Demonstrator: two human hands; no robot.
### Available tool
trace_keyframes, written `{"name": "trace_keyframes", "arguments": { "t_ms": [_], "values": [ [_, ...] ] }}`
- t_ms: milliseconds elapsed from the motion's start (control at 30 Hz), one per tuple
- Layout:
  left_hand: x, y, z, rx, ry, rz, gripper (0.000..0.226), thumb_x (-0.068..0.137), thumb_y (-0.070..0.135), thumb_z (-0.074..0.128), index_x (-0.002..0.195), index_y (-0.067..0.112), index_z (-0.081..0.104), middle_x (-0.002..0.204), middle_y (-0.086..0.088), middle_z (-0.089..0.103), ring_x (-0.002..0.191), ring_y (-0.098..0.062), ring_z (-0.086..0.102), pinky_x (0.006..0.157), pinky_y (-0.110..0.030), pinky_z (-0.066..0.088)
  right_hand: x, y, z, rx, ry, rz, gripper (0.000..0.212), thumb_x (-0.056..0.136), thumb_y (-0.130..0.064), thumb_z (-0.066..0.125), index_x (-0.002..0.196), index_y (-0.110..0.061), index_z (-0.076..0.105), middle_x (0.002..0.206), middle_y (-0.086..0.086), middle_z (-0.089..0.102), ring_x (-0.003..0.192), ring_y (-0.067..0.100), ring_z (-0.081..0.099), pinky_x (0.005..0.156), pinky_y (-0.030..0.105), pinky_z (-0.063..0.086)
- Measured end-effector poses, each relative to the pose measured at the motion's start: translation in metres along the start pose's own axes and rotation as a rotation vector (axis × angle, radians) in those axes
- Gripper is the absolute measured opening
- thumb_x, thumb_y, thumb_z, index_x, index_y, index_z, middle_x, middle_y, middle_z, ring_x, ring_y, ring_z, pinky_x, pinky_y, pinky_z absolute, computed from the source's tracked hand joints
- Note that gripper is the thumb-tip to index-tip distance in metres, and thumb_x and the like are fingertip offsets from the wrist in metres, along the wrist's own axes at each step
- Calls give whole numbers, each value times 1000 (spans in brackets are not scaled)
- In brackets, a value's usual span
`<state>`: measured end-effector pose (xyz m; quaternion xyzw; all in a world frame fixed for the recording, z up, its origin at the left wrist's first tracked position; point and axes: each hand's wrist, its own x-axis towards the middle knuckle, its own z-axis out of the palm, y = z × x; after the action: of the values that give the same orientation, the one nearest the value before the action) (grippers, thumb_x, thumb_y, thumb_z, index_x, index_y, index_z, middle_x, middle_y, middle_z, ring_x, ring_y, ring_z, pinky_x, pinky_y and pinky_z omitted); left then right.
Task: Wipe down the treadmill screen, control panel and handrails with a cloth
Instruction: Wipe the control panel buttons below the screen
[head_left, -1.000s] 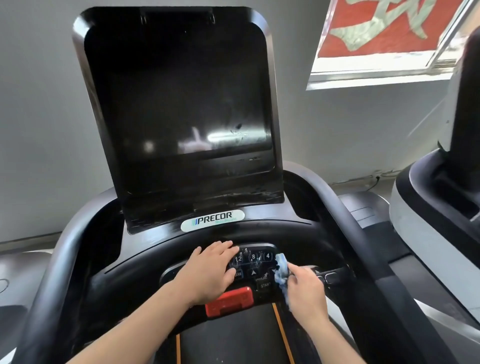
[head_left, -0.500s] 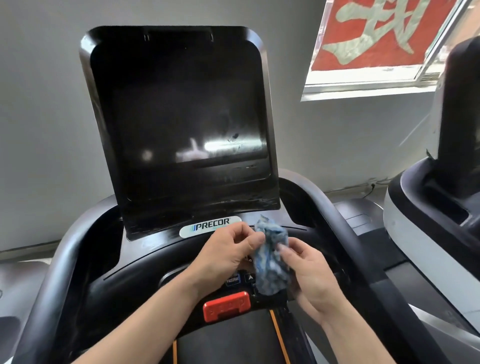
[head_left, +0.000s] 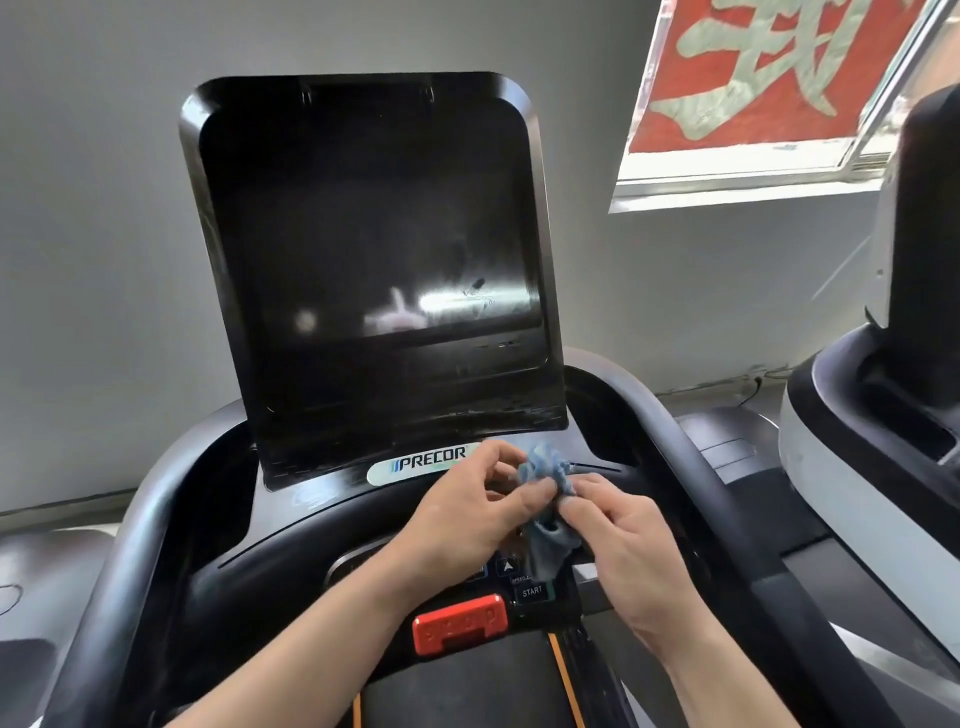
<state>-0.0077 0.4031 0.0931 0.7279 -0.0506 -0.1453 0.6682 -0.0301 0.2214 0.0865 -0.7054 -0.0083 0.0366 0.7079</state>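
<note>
Both hands meet over the middle of the treadmill console, with a small crumpled blue cloth (head_left: 545, 499) pinched between them. The left hand (head_left: 467, 519) is half closed, its thumb and forefinger pressed onto the cloth's upper left side while the other fingers curl loosely underneath. The right hand (head_left: 628, 551) grips the cloth from the other side, its fingertips bunched on the fabric and the palm turned inward. The cloth's upper end fans out above the fingers, and its darker lower end hangs down just above the control panel (head_left: 519, 577), where a START button (head_left: 532, 591) and an arrow key show beneath it. Whether the hanging end touches the panel cannot be told. A red stop tab (head_left: 460, 623) sits just below the left wrist. Beyond the hands a PRECOR badge (head_left: 423, 462) lies at the foot of the tilted black screen (head_left: 374, 249), which carries smears and a pale reflection low down. Dark handrails (head_left: 130, 545) curve round both sides of the console.
</note>
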Motion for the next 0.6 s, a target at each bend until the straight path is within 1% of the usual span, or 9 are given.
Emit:
{"name": "trace_keyframes", "arguments": {
  "t_ms": [33, 100, 167, 233, 333, 400, 433, 500, 600],
  "values": [
    [1, 0, -1, -12, 47, 13, 16, 91, 34, 81, 96, 27, 67, 96, -2, 72, 84, -19, 73, 70, -32, 59, 0, -2, 0, -30, 29, -27, 32, 105, -2, 55, 104, -17, 84, 106, 9, 79, 104, 30, 74, 95, 48, 57],
    [1, -4, -6, -116, 56, 8, 18, 87, 19, 82, 89, 19, 64, 96, -6, 73, 86, -24, 71, 75, -44, 59, 2, -9, -4, 142, 128, 5, 32, 106, -5, 53, 98, -13, 83, 104, 13, 79, 98, 30, 73, 89, 45, 56],
    [-4, -6, -8, -319, -1, -30, 20, 82, 5, 77, 92, 11, 61, 102, -12, 72, 94, -30, 71, 89, -60, 56, 9, -16, -10, 412, 200, 89, 31, 104, -7, 52, 91, -12, 79, 105, 18, 74, 95, 30, 68, 83, 43, 52],
    [-11, -8, -8, -457, -123, -61, 24, 82, 0, 76, 96, 9, 60, 105, -13, 71, 99, -31, 70, 97, -63, 54, 15, -23, -17, 605, 191, 132, 15, 98, -13, 56, 97, -14, 71, 113, 22, 65, 99, 30, 64, 85, 44, 49],
    [-14, -7, -19, -133, -251, -64, 20, 85, 17, 80, 96, 12, 64, 102, -12, 69, 99, -26, 66, 102, -61, 53, 20, -34, -23, 811, 144, 151, 35, 94, -21, 55, 126, -9, 60, 132, 30, 60, 122, 35, 59, 108, 50, 43],
    [-8, 4, -30, 88, -179, -1, 20, 83, 31, 73, 91, 15, 67, 94, -8, 69, 93, -20, 64, 95, -55, 53, 21, -44, -26, 875, 111, 178, 50, 98, -23, 49, 142, -1, 53, 146, 29, 57, 136, 37, 55, 120, 55, 35],
    [-3, 12, -36, 83, -90, 34, 22, 79, 35, 70, 91, 17, 68, 97, -6, 71, 96, -19, 67, 94, -51, 53, 21, -49, -26, 882, 90, 176, 54, 98, -23, 47, 147, 0, 50, 146, 29, 57, 139, 39, 54, 121, 56, 34],
    [4, 27, -44, 15, 25, 90, 29, 77, 44, 68, 99, 25, 71, 115, 0, 73, 115, -18, 68, 106, -52, 51, 20, -56, -25, 837, 68, 182, 53, 99, -25, 46, 146, -2, 54, 142, 28, 61, 136, 42, 57, 118, 58, 37],
    [8, 42, -36, 217, -123, 147, 40, 91, 49, 71, 125, 29, 66, 126, 5, 72, 123, -12, 66, 107, -46, 51, 20, -64, -19, 698, 53, 176, 38, 105, -27, 46, 129, -3, 62, 133, 33, 65, 126, 48, 62, 112, 64, 43]
  ]
}}
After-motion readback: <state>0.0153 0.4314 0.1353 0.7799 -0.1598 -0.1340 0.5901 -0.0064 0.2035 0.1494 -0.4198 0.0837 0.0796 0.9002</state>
